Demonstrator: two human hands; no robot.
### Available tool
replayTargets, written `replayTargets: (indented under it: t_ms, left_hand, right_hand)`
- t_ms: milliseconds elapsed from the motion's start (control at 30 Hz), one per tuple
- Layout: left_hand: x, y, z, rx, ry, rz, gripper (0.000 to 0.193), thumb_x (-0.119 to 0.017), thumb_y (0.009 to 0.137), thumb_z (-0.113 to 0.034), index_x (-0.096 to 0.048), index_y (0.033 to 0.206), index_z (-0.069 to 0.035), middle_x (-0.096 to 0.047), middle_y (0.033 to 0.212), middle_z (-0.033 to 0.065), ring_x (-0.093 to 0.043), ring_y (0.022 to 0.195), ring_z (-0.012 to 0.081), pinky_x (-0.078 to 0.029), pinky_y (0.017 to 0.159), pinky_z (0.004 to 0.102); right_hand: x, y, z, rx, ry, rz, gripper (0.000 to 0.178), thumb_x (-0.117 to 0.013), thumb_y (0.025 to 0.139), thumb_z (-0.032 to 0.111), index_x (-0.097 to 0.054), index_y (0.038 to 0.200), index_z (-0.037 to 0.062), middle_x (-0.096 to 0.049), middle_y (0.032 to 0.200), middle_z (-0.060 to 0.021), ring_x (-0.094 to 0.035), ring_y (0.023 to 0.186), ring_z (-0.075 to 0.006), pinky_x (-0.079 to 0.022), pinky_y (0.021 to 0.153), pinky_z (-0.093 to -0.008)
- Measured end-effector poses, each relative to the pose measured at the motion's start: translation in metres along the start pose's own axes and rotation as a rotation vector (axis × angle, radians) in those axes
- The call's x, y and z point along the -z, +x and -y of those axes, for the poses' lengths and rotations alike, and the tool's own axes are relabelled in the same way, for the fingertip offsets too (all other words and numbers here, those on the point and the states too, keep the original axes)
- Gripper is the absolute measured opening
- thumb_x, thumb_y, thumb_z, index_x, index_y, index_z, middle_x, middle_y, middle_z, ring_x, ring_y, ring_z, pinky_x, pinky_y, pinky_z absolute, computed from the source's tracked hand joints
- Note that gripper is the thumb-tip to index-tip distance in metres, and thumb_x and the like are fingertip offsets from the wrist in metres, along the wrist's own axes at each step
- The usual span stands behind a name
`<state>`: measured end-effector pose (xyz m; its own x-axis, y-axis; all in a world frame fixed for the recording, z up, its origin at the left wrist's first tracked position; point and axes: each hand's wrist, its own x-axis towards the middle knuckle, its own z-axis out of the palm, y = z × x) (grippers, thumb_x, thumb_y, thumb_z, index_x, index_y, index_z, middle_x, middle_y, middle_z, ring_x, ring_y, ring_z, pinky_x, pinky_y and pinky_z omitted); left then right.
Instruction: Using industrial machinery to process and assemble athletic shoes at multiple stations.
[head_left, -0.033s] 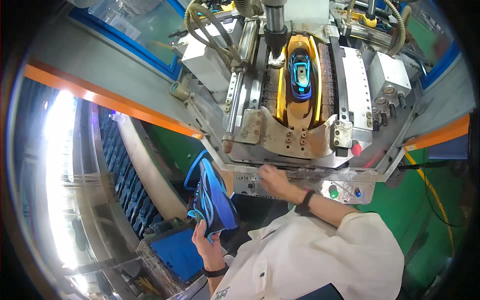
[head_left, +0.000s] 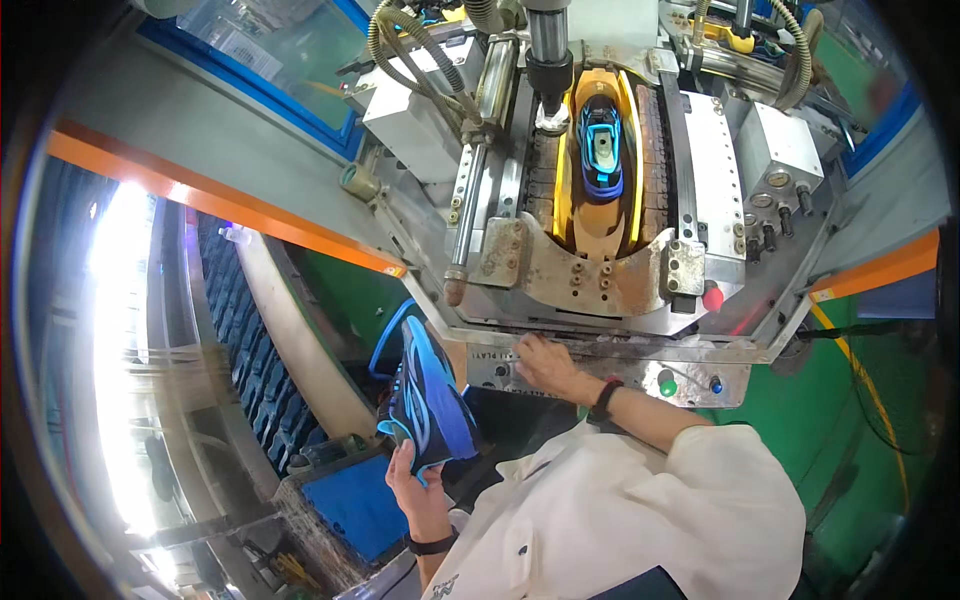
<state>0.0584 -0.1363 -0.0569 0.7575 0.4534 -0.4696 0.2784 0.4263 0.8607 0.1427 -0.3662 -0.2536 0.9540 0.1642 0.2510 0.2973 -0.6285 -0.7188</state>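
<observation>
My left hand [head_left: 417,492] is closed on the heel end of a black and blue sports shoe [head_left: 425,390], its toe pointing up and its blue sole side turned right. My right hand [head_left: 548,365] is at the left part of the machine's metal control panel [head_left: 620,378], fingers curled in. Whatever lies under those fingers is hidden. Beyond it, another black and blue shoe [head_left: 602,150] sits in the press cradle [head_left: 600,235] between yellow side pads [head_left: 637,165], its opening facing up. A vertical metal rod [head_left: 550,60] hangs just left of that shoe's far end.
A green button [head_left: 667,384] and a blue button [head_left: 715,384] sit on the panel's right side. A red knob [head_left: 713,299] stands above them. Left of me are a curved conveyor-like rim [head_left: 300,330] and a blue-topped box [head_left: 350,505]. Orange beams [head_left: 230,205] flank the machine.
My right hand has shifted very slightly down at the panel, its wrist a little lower. My left hand and its shoe are almost unmoved.
</observation>
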Motion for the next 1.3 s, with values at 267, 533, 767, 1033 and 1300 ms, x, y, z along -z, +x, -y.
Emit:
replayTargets:
  t_ms: [267,533,767,1033,1300]
  left_hand:
    - [-0.007,-0.027,0.013,-0.067,-0.003,-0.183,0.021,-0.070,0.081,-0.017,-0.062,0.095,-0.004,-0.063,0.084,0.0042,-0.064,0.071,0.0183,-0.050,0.056,0.0296]
    - [0.024,-0.044,0.037,-0.059,-0.076,-0.160,0.023,-0.070,0.082,-0.017,-0.061,0.098,-0.002,-0.065,0.094,0.0059,-0.065,0.088,0.0181,-0.055,0.066,0.0322]
    - [0.042,-0.080,0.059,-0.052,-0.067,-0.138,0.026,-0.063,0.088,-0.017,-0.063,0.107,0.001,-0.066,0.102,0.0089,-0.065,0.093,0.0190,-0.054,0.078,0.0354]
    - [0.142,-0.127,0.121,0.055,-0.245,-0.475,0.027,-0.065,0.086,-0.018,-0.064,0.106,0.001,-0.066,0.097,0.0065,-0.063,0.083,0.0169,-0.052,0.067,0.0303]
    - [0.288,-0.193,0.166,0.021,-0.657,-0.897,0.030,-0.068,0.083,-0.009,-0.063,0.106,0.010,-0.066,0.102,0.0187,-0.068,0.089,0.0309,-0.060,0.075,0.0440]
  right_hand:
    - [-0.048,-0.019,-0.043,0.026,-0.137,0.162,0.019,-0.056,0.086,0.018,-0.054,0.103,0.0086,-0.047,0.107,-0.0115,-0.051,0.108,-0.0316,-0.049,0.081,-0.0466]
    - [-0.062,-0.022,-0.055,-0.010,-0.001,0.144,0.025,-0.060,0.083,0.025,-0.057,0.104,0.0112,-0.051,0.110,-0.0128,-0.056,0.102,-0.0350,-0.049,0.082,-0.0489]
    - [-0.061,-0.015,-0.075,-0.021,-0.105,0.120,0.024,-0.062,0.078,0.019,-0.059,0.102,0.0166,-0.055,0.111,-0.0088,-0.060,0.097,-0.0339,-0.052,0.075,-0.0468]
    - [-0.062,-0.003,-0.062,0.024,-0.041,0.311,0.030,-0.065,0.080,0.011,-0.057,0.108,0.0033,-0.056,0.105,-0.0164,-0.055,0.102,-0.0343,-0.045,0.089,-0.0431]
    - [-0.086,0.097,0.083,0.374,0.145,0.234,0.021,-0.064,0.082,0.008,-0.061,0.102,0.0006,-0.064,0.086,-0.0104,-0.062,0.078,-0.0221,-0.051,0.072,-0.0327]
